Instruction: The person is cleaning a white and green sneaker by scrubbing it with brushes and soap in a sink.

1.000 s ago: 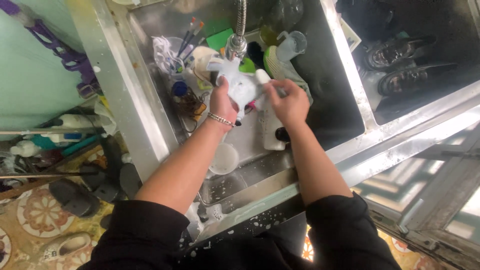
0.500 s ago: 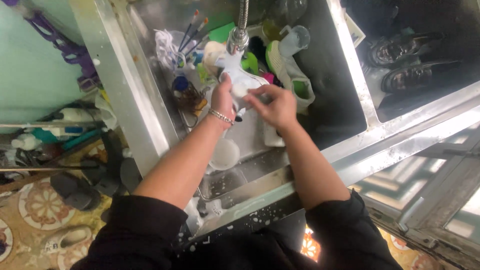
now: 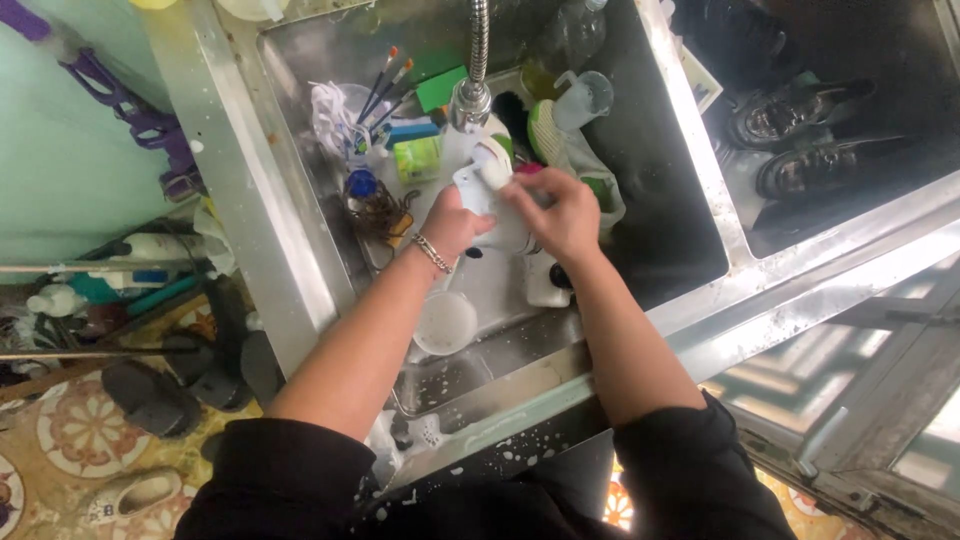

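Over the steel sink (image 3: 300,150), right under the faucet head (image 3: 470,100), both hands meet on a white object (image 3: 487,195), apparently a shoe or something of that shape, though blur and the hands hide too much to be sure. It is pale white, smooth-looking, with a rounded far end that carries a touch of green and sits just below the faucet; its near part disappears between the palms. The left hand (image 3: 452,222), a thin chain bracelet (image 3: 432,254) on its wrist, is wrapped around the object's left side, fingers closed on it. The right hand (image 3: 558,212) lies curled over its right side and top, fingers bent and pressed against it; whether it also holds something small there cannot be made out. A second white piece (image 3: 545,282) rests in the basin just nearer than the hands, beside a round white cup (image 3: 445,322) near the front rim. Further left stands a container of brushes (image 3: 375,105), with green sponges (image 3: 418,155) next to it. Far to the right, a pair of dark shoes (image 3: 800,130) lies on the neighbouring steel surface.
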